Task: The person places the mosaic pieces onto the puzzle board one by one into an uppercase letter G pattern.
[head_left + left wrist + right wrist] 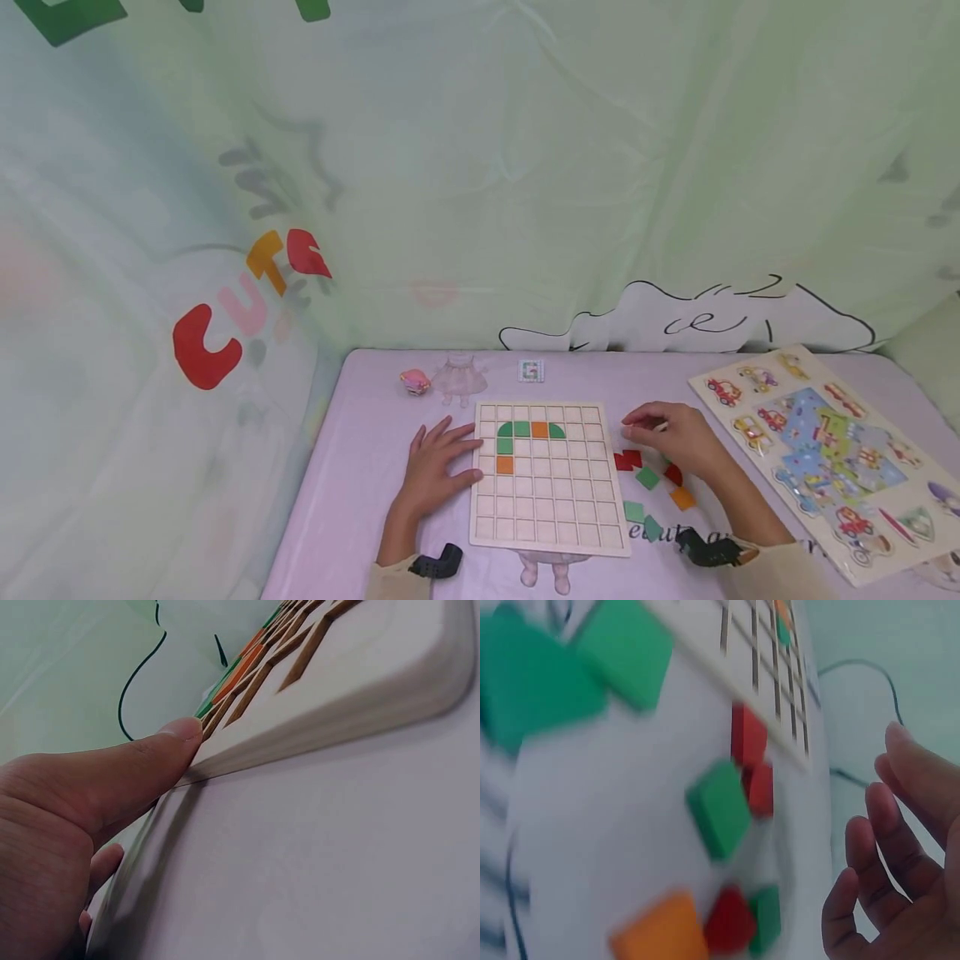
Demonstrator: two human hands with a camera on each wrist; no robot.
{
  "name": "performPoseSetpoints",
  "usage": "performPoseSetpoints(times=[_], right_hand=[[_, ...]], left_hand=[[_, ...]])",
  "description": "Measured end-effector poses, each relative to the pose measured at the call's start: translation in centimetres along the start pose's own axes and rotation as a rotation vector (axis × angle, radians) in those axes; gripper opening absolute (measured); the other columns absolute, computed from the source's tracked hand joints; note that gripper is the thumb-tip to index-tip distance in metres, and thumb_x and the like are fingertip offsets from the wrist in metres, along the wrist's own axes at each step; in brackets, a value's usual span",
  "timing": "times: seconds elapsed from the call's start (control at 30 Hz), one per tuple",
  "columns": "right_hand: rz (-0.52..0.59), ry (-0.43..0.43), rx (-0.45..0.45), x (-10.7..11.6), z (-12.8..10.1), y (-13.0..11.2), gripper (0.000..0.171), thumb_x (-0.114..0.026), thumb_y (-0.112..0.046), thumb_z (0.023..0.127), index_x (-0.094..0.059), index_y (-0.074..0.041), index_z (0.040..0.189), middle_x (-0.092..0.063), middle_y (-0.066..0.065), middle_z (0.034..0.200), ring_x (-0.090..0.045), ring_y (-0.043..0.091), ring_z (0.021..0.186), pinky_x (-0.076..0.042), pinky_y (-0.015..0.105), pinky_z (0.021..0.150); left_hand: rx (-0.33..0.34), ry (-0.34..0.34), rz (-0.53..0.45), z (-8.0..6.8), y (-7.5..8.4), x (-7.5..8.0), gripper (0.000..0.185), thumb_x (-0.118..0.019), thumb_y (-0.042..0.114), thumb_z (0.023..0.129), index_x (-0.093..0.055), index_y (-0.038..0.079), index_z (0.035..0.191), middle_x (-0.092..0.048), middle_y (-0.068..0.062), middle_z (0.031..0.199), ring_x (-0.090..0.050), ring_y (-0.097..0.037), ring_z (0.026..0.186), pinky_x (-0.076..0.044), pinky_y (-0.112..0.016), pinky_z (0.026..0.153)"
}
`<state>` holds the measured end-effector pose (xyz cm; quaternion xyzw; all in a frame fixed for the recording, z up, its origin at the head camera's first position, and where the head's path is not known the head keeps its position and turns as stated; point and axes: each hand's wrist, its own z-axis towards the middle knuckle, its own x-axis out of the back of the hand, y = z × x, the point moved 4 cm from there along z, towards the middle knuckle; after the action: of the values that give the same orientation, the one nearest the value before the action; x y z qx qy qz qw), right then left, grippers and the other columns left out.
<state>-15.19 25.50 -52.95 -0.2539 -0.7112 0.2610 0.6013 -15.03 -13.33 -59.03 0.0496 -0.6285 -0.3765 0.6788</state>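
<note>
A wooden grid board (547, 500) lies in the middle of the lilac table. Its upper left cells hold green tiles (522, 429) and orange tiles (505, 465). My left hand (450, 454) lies flat on the table, fingers straight, and touches the board's left edge; the left wrist view shows the thumb (112, 787) against the board's rim (360, 682). My right hand (637, 429) hovers just right of the board with loosely curled fingers (885, 855) holding nothing. Below it lie loose tiles: red (627, 459), green (647, 477) and orange (682, 498).
A vehicle peg puzzle (825, 450) lies at the right of the table. A small pink toy (415, 382) and a small patterned card (531, 371) sit near the back edge. A printed green curtain hangs behind and to the left.
</note>
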Motion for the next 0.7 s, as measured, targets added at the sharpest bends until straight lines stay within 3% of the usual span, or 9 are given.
performPoseSetpoints(times=[0.23, 0.47, 0.7], right_hand=[[-0.084, -0.031, -0.056, 2.4, -0.9, 3.2, 0.034, -0.078, -0.034, 0.088, -0.075, -0.009, 0.110, -0.071, 0.004, 0.097, -0.059, 0.022, 0.089, -0.053, 0.028, 0.068], [-0.112, -0.074, -0.057, 2.3, -0.9, 5.8, 0.035, -0.080, -0.037, 0.087, -0.076, -0.013, 0.111, -0.071, 0.002, 0.099, -0.057, 0.020, 0.088, -0.049, 0.028, 0.070], [-0.083, -0.080, -0.087, 2.2, -1.0, 6.5, 0.037, -0.082, -0.034, 0.085, -0.076, -0.011, 0.113, -0.068, 0.002, 0.094, -0.054, 0.020, 0.085, -0.045, 0.025, 0.067]], left_hand=[[0.022, -0.025, -0.008, 0.0, -0.2, -0.1, 0.050, -0.073, 0.048, 0.088, -0.069, 0.028, 0.133, -0.056, 0.005, 0.151, -0.035, -0.034, 0.152, -0.014, -0.068, 0.121], [0.024, -0.024, 0.003, 0.0, -0.2, -0.1, 0.050, -0.073, 0.049, 0.088, -0.069, 0.029, 0.133, -0.057, 0.005, 0.151, -0.035, -0.034, 0.152, -0.016, -0.068, 0.120], [0.038, -0.035, -0.010, 0.0, -0.2, -0.1, 0.050, -0.074, 0.048, 0.088, -0.069, 0.029, 0.133, -0.055, 0.007, 0.152, -0.033, -0.031, 0.154, -0.013, -0.066, 0.123]])
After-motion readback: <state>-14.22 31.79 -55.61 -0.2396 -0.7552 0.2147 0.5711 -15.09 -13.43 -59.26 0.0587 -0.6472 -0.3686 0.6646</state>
